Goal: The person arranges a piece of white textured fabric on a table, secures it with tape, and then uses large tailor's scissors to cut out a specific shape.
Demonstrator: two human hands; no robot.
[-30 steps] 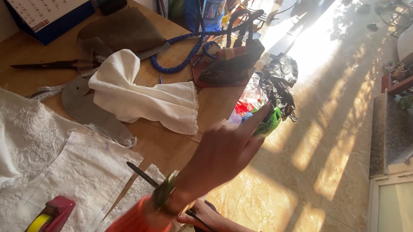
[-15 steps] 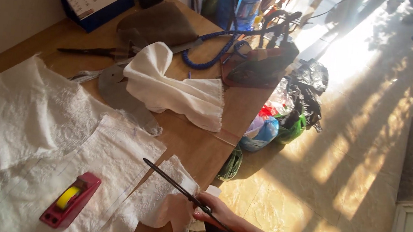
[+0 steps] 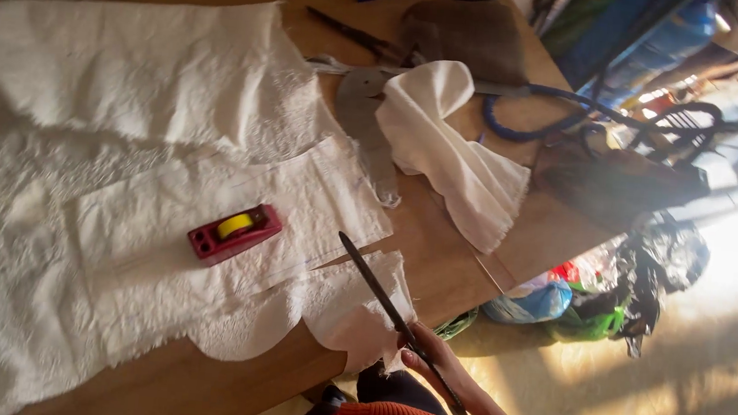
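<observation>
My right hand (image 3: 431,370) is at the near edge of the wooden table (image 3: 436,249), closed around the handles of long dark scissors (image 3: 379,293). The blades point up and left over a loose cut flap of white textured fabric (image 3: 351,308). That flap hangs off the table's edge beside the hand. A large sheet of white fabric (image 3: 109,122) covers the left of the table, and a red tape dispenser with a yellow roll (image 3: 234,233) lies on it. An orange sleeve shows at the bottom. My left hand is out of view.
A crumpled white cloth (image 3: 450,148) lies over a grey pattern piece (image 3: 364,114) mid-table. Behind are a second pair of scissors (image 3: 357,37), brown fabric (image 3: 469,34) and a blue cord (image 3: 528,123). Bags of scraps (image 3: 597,299) sit on the sunlit floor at the right.
The view has swung left onto the table. My left hand, raised a second ago with a wristwatch on it, has left the view. The right hand still holds the scissors at the table's edge.
</observation>
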